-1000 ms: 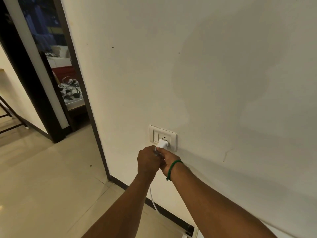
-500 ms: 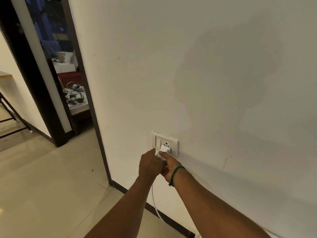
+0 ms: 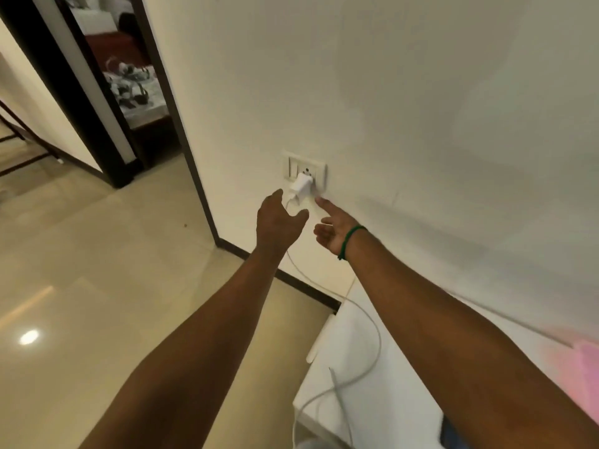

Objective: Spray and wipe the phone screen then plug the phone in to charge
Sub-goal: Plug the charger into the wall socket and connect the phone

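A white charger adapter (image 3: 301,185) sits plugged into the white wall socket plate (image 3: 319,171). Its white cable (image 3: 372,322) hangs down and runs across a white table at the lower right. My left hand (image 3: 278,222) hovers just below and left of the adapter, fingers relaxed, holding nothing. My right hand (image 3: 332,226), with a green band at the wrist, is open, its index finger stretched toward the socket's lower right corner. The phone is not in view.
A white table (image 3: 382,377) stands against the wall at the lower right. A dark-framed doorway (image 3: 152,102) opens at the upper left, with a cluttered surface beyond. The glossy tiled floor (image 3: 97,270) spreads to the left. A dark skirting (image 3: 304,288) runs along the wall's foot.
Both hands have let go of the adapter and drawn back a little from the socket. The adapter now stays in the socket by itself. The view has dropped, showing the table and cable.
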